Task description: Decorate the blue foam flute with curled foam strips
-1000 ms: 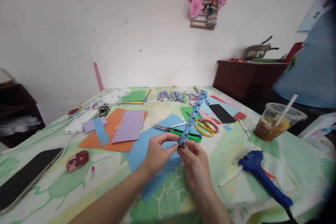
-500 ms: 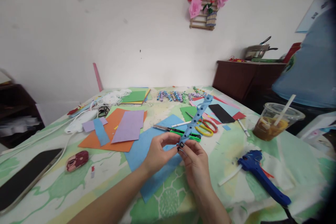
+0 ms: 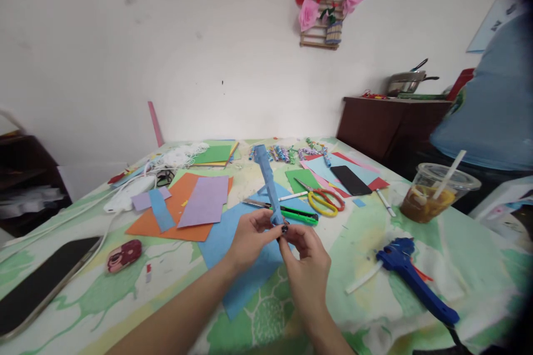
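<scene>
My left hand [image 3: 249, 237] and my right hand [image 3: 307, 259] meet above the table, both pinching the lower end of a narrow blue paper strip [image 3: 268, 180]. The strip stands nearly upright and leans a little to the left, its plain side facing me. Under my hands lies a large blue paper sheet [image 3: 239, 249]. A green utility knife [image 3: 287, 212] lies just beyond my fingers.
Yellow and red scissors [image 3: 322, 199], a black phone [image 3: 351, 179], a white pen [image 3: 385, 202] and coloured paper sheets [image 3: 187, 199] lie on the table. A blue glue gun [image 3: 412, 277] and a plastic drink cup [image 3: 431, 191] are at right. A tablet [image 3: 37, 283] lies at left.
The strip has swung from leaning right to leaning left and turned, so its dotted side no longer shows. Both hands stayed together at its lower end.
</scene>
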The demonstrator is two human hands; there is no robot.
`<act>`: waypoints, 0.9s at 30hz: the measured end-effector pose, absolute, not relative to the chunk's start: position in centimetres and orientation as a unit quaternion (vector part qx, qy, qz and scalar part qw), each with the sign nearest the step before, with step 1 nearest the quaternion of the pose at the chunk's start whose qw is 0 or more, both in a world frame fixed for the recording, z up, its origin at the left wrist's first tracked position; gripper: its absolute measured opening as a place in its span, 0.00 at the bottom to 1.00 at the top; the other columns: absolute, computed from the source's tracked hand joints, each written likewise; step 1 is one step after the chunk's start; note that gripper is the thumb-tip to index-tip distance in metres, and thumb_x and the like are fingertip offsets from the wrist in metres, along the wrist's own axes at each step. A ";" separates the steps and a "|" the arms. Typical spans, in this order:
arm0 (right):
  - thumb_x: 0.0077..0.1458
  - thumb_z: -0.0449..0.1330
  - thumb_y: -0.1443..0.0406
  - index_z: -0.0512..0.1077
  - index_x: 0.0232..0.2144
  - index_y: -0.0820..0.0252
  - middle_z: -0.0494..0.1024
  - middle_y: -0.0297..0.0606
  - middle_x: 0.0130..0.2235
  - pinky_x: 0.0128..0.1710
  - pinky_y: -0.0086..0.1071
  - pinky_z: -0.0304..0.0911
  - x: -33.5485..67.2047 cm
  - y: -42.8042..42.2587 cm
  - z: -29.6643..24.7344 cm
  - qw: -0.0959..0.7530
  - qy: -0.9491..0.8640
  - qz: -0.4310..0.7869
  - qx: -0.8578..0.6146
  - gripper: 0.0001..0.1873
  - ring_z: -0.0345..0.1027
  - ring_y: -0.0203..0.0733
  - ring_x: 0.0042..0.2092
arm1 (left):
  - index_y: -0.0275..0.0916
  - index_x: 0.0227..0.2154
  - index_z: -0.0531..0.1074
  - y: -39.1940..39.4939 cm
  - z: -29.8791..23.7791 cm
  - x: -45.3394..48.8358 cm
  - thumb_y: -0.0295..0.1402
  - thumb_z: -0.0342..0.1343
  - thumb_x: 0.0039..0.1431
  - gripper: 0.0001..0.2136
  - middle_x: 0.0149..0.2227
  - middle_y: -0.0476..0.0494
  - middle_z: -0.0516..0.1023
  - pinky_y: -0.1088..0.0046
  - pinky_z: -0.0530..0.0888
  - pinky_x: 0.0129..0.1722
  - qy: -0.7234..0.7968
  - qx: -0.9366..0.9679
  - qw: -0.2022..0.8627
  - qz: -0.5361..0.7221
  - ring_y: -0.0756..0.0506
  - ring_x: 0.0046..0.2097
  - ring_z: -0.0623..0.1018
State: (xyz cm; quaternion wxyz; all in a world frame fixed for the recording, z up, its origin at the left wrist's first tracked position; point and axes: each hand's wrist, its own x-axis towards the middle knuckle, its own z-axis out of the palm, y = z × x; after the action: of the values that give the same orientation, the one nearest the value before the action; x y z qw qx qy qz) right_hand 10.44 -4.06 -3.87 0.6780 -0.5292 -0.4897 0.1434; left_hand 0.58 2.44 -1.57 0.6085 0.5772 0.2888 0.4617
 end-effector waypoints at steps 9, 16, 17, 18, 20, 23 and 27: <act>0.53 0.55 0.53 0.72 0.37 0.60 0.76 0.45 0.37 0.41 0.43 0.61 21.0 -11.8 -3.9 0.483 -0.443 -0.178 -0.734 0.18 0.69 0.53 0.40 | 0.35 0.34 0.77 3.2 -0.8 -0.2 0.32 0.66 0.45 0.12 0.31 0.43 0.80 0.77 0.70 0.34 0.215 0.544 0.654 0.480 0.50 0.32 0.75; 0.50 0.49 0.46 0.70 0.44 0.72 0.74 0.57 0.36 0.37 0.49 0.62 30.6 -13.8 -8.8 0.231 -0.401 -0.253 -0.850 0.35 0.69 0.64 0.39 | 0.37 0.31 0.78 2.9 -0.7 0.0 0.30 0.67 0.44 0.09 0.30 0.45 0.80 0.77 0.71 0.35 0.184 0.545 0.660 0.483 0.49 0.35 0.76; 0.50 0.47 0.46 0.70 0.43 0.72 0.75 0.57 0.35 0.36 0.48 0.62 31.0 -13.7 -9.1 0.218 -0.415 -0.232 -0.852 0.35 0.69 0.63 0.38 | 0.37 0.30 0.78 2.8 -0.6 0.0 0.29 0.67 0.43 0.09 0.30 0.45 0.80 0.76 0.71 0.35 0.186 0.545 0.661 0.482 0.49 0.35 0.76; 0.51 0.46 0.46 0.70 0.43 0.73 0.75 0.56 0.35 0.37 0.48 0.62 31.1 -13.5 -9.2 0.210 -0.427 -0.216 -0.853 0.35 0.69 0.62 0.38 | 0.37 0.30 0.78 2.8 -0.6 0.0 0.29 0.68 0.42 0.09 0.29 0.45 0.80 0.76 0.71 0.35 0.188 0.543 0.662 0.481 0.48 0.35 0.77; 0.51 0.45 0.47 0.71 0.42 0.71 0.75 0.55 0.35 0.38 0.48 0.62 31.1 -13.1 -9.0 0.212 -0.437 -0.194 -0.852 0.34 0.69 0.61 0.38 | 0.37 0.28 0.79 2.7 -0.6 0.0 0.29 0.69 0.39 0.09 0.29 0.45 0.80 0.76 0.72 0.33 0.195 0.541 0.663 0.479 0.48 0.34 0.77; 0.48 0.47 0.46 0.71 0.39 0.66 0.75 0.51 0.35 0.38 0.45 0.63 31.1 -12.4 -8.1 0.245 -0.433 -0.141 -0.856 0.31 0.69 0.59 0.40 | 0.37 0.27 0.79 2.6 -0.6 0.0 0.29 0.69 0.39 0.09 0.29 0.45 0.80 0.76 0.73 0.32 0.206 0.550 0.659 0.470 0.47 0.34 0.77; 0.43 0.52 0.45 0.72 0.35 0.61 0.75 0.47 0.35 0.32 0.41 0.62 30.8 -12.9 -6.6 0.310 -0.406 -0.044 -0.859 0.28 0.69 0.54 0.35 | 0.38 0.29 0.79 2.5 -0.5 -0.1 0.28 0.68 0.42 0.08 0.29 0.44 0.80 0.76 0.73 0.35 0.204 0.571 0.653 0.454 0.47 0.35 0.78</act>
State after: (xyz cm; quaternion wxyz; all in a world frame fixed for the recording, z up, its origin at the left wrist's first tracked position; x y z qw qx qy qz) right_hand 30.78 -12.91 -6.64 0.3097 -0.8585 -0.4063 -0.0435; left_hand -0.07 2.46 -0.47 0.6528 0.5710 0.2037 0.4541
